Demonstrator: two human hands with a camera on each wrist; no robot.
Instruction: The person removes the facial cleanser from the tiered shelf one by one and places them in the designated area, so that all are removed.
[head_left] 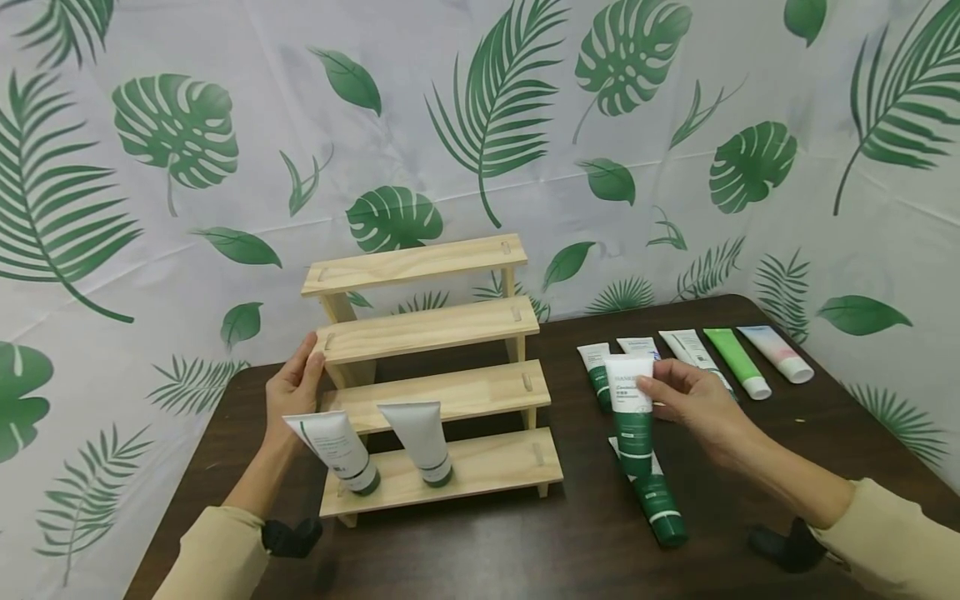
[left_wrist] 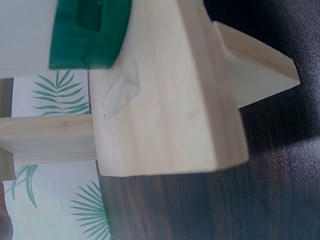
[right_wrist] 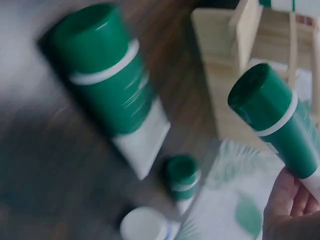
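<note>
My right hand (head_left: 701, 408) pinches a white and green squeeze tube (head_left: 632, 417) near its flat white end, its green cap pointing down. In the right wrist view, the cap of this tube (right_wrist: 272, 107) tilts toward the upper left. A second green and white tube (head_left: 658, 504) lies on the table, partly hidden behind the held one. At the left end of a four-step wooden display rack (head_left: 450, 396), my left hand (head_left: 292, 387) grips the second step from the top. Two white tubes with green caps, one at the left (head_left: 337, 454) and another beside it (head_left: 423, 442), stand cap down on the lowest step.
Several tubes lie in a row at the back right, including a green tube (head_left: 735, 362) and a pink and blue tube (head_left: 776, 352). The dark wooden table (head_left: 480, 550) ends at a leaf-patterned cloth (head_left: 525, 108) behind the rack.
</note>
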